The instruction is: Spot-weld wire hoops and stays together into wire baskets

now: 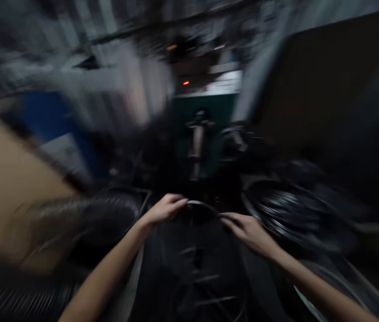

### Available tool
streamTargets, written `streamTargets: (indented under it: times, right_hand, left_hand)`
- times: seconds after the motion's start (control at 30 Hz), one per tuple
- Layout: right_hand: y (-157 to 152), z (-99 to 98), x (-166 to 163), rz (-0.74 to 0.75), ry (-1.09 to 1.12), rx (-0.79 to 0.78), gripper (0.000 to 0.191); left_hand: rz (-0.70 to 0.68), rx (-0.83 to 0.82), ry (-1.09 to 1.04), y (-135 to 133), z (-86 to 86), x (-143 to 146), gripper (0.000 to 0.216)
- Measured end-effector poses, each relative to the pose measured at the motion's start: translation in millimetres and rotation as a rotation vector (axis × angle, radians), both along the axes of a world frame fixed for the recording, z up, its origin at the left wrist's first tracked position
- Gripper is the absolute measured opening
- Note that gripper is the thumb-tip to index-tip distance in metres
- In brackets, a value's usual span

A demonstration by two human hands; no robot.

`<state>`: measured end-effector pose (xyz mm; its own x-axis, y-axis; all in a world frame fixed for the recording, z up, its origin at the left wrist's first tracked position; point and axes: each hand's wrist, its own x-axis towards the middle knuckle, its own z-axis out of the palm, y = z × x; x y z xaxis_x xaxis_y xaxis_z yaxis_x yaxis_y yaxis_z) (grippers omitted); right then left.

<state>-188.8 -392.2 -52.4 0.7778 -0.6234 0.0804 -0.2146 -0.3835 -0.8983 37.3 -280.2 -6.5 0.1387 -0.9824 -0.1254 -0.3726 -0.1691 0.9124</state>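
The whole view is smeared by motion and dim. My left hand [166,208] and my right hand [246,229] both reach forward onto a thin dark curved rim [200,205], which looks like the top of a spoked wheel. Faint spokes show below it. Left fingers curl over the rim's left part. Right fingers lie along its right end, pinched around it. Both bare forearms come up from the bottom edge.
A pile of dark round rims [290,210] lies to the right. Black tyre-like shapes [102,219] sit at the left beside a tan cardboard surface [5,179]. A green machine [206,129] stands ahead, with a blue object [42,112] at far left.
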Motion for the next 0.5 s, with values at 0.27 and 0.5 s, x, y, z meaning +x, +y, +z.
streamTargets:
  times: [0.27,0.5]
  right_hand:
    - [-4,-69.4,-53,-0.246,0.300,-0.316,0.033]
    - [-38,-78.5,-40,-0.067,0.244,-0.593,0.036]
  left_hand:
    - [-0.127,0.120,0.037,-57,-93.7,-33,0.066]
    - [-0.122,0.069,0.020,-74,-105.4,-41,0.065]
